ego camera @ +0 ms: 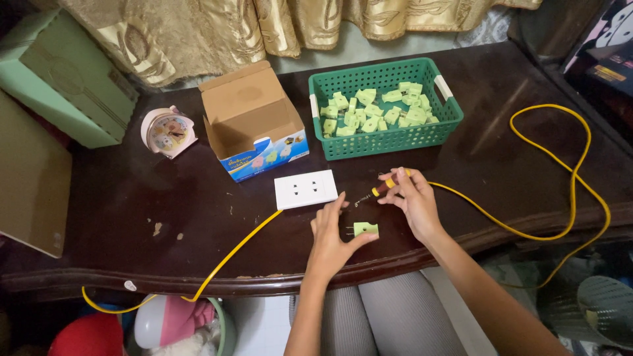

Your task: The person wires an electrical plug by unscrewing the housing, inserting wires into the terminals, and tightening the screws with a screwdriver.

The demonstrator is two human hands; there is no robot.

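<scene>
Head view: left hand (pixel 330 237) pinches green plug (pixel 365 229); right hand (pixel 412 198) grips screwdriver (pixel 381 190).

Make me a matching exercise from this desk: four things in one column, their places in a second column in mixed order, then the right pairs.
Things:
1. green plug
2. screwdriver
3. white socket plate
4. pink clock

Places:
A. left of the open cardboard box
B. in the right hand
C. at the left hand fingertips
D. on the table in front of the green basket

Pairs: 1-C, 2-B, 3-D, 4-A
</scene>
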